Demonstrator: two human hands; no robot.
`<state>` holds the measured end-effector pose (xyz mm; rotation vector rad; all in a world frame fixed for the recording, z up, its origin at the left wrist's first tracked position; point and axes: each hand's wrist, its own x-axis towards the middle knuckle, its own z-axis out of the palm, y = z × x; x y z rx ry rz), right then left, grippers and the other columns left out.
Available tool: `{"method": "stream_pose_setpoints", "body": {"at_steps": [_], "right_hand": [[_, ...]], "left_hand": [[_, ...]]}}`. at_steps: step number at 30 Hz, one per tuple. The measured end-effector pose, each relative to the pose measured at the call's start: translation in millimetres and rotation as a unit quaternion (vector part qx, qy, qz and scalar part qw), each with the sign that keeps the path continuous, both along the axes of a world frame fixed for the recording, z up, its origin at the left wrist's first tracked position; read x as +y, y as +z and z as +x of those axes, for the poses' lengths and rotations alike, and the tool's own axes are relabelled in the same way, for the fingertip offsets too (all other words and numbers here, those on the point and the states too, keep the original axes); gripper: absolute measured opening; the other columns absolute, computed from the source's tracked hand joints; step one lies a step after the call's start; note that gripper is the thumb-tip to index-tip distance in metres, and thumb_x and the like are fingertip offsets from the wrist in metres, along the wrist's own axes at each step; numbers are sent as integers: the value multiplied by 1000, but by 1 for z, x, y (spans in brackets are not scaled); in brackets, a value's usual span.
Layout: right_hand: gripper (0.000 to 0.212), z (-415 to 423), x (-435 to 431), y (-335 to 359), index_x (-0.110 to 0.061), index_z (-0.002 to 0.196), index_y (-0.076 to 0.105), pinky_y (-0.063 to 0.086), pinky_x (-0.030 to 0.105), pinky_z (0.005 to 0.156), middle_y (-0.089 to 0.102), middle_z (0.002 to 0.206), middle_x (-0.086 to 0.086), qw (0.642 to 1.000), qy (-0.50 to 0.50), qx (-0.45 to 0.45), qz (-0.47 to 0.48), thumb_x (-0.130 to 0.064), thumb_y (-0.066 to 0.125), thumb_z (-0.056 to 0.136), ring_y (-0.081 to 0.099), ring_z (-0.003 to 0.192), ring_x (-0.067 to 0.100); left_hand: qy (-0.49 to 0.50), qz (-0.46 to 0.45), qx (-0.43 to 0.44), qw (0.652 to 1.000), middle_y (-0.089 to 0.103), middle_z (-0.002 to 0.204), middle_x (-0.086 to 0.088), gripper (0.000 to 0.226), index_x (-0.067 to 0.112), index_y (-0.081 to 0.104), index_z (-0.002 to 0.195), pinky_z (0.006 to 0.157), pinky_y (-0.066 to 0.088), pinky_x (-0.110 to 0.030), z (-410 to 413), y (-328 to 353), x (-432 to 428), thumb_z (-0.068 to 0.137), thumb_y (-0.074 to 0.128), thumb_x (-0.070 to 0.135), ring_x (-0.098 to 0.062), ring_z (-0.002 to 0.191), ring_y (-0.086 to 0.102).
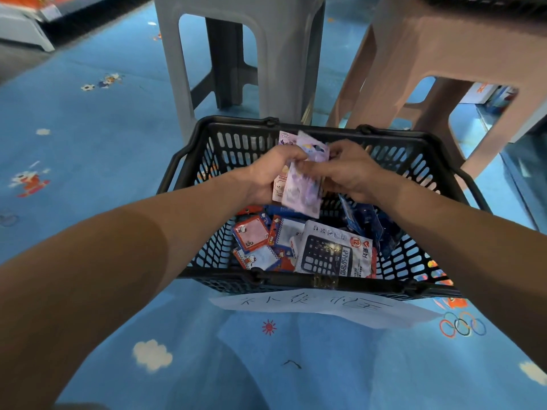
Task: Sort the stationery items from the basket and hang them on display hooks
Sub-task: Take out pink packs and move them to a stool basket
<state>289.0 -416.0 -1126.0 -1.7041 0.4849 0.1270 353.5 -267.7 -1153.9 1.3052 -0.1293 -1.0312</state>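
Held above far half of black slotted plastic basket [290, 279]: pastel flat plastic packets [302, 196], left edge gripped by left hand [266, 176], right edge pinched by right hand [349, 170]. Open blue patterned carpet [88, 143] left; grey plastic stool [174, 69] and pink plastic stool [429, 39] just beyond far rim.

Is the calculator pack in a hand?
No, the calculator pack lies in the basket; the left hand and right hand hold pastel packs.
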Motion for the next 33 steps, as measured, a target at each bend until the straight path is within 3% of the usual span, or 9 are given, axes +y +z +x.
{"method": "stream_pose_setpoints", "body": {"at_steps": [2,4,7,12,20,24,29,31,33], "right_hand": [[66,0,4,0,-11,124,52,64,39,78,70,107,8,1000,17,5,-8,-9,92,71,74,96,24],[58,-2,8,-8,-12,120,56,63,45,85,72,104,9,999,40,19,11,-5,90,73,75,98,28],[51,-5,9,-12,-11,116,57,64,37,74,74,102,10,998,34,21,54,-6,88,76,77,88,23],[41,3,11,-18,-6,116,57,62,29,67,74,103,10,995,-37,0,93,-6,82,84,76,81,17],[40,21,16,-32,-6,126,57,61,29,69,74,111,12,991,-35,19,131,-6,75,90,75,93,21],[47,26,16,-36,-13,128,55,62,31,66,74,110,9,996,-12,20,83,-18,79,89,77,90,20],[31,33,3,-35,-18,105,69,58,29,59,75,89,6,999,-17,27,-21,-46,59,101,72,68,18],[38,32,-13,-36,-12,102,70,56,29,62,72,86,10,993,-20,62,-100,-44,48,105,69,63,20],[30,27,-37,-40,-4,104,71,59,35,67,72,99,17,976,-8,79,-203,-25,49,103,70,72,24]], "left_hand": [[5,12,4,1000,61,84,-15,22,6,60,101,74,51,-35,-1,-1,-1,92,46,20,-29,73,62],[13,24,0,1000,62,83,-15,24,5,61,107,70,52,-35,-2,-4,-1,94,46,19,-28,71,63],[15,27,0,1000,69,87,-15,26,4,65,115,68,56,-35,1,-11,1,100,51,20,-26,70,68],[-5,-21,29,999,73,82,-15,34,10,79,92,65,59,-33,1,-11,6,102,53,28,-27,68,70],[-30,-11,61,998,63,103,-20,54,4,52,144,80,58,-47,12,-21,23,101,51,36,-33,84,63],[-50,-6,36,998,66,112,-20,52,4,55,141,90,55,-48,18,-27,32,96,56,30,-32,93,67],[-42,45,-2,998,75,105,-18,24,6,67,112,79,63,-43,18,-36,31,89,71,5,-30,88,76],[-45,103,-47,993,76,106,-16,27,7,66,115,82,63,-45,19,-39,33,90,71,1,-31,92,76],[-85,172,-87,978,77,106,-14,31,8,66,115,84,63,-47,19,-42,40,87,75,-1,-32,95,76]]}}
